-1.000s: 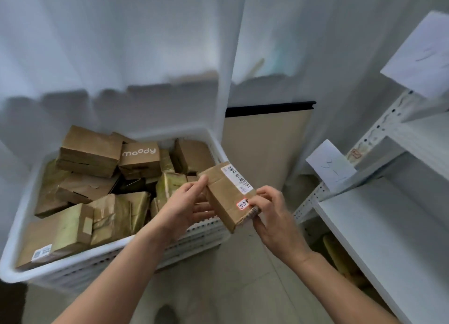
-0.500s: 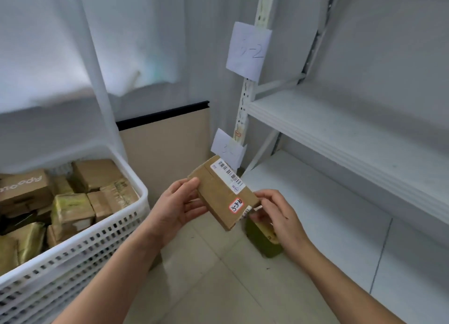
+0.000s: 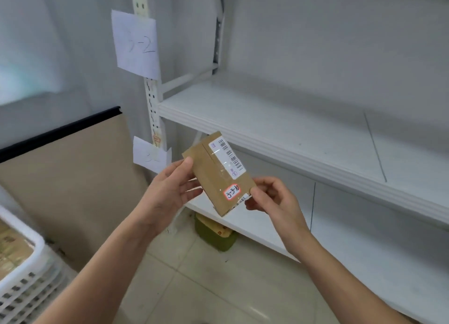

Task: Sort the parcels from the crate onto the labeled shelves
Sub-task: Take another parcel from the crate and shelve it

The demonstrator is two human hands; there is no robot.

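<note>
Grip: two-handed pinch on parcel [image 3: 218, 175]. Left hand [image 3: 167, 194] on upper-left edge, thumb on front face, fingers behind. Right hand [image 3: 274, 199] pinching lower-right corner, just beside red-bordered sticker [image 3: 232, 192], apparently marked 3-3-10. Parcel in mid-air between both hands, tilted, barcode label [image 3: 229, 159] facing camera, in front of middle shelf [image 3: 291, 134] and touching no shelf.

Progress, as judged: one parcel out of crate [image 3: 26, 284], not yet shelved; more parcels visible in crate at lower left.

Upper sign [image 3: 136, 44] on upright: 3-2. Lower sign [image 3: 150, 157]: writing too faint to read. Match sticker code to sign before placing. Disregard green box [image 3: 216, 233] on floor beneath bottom shelf.
</note>
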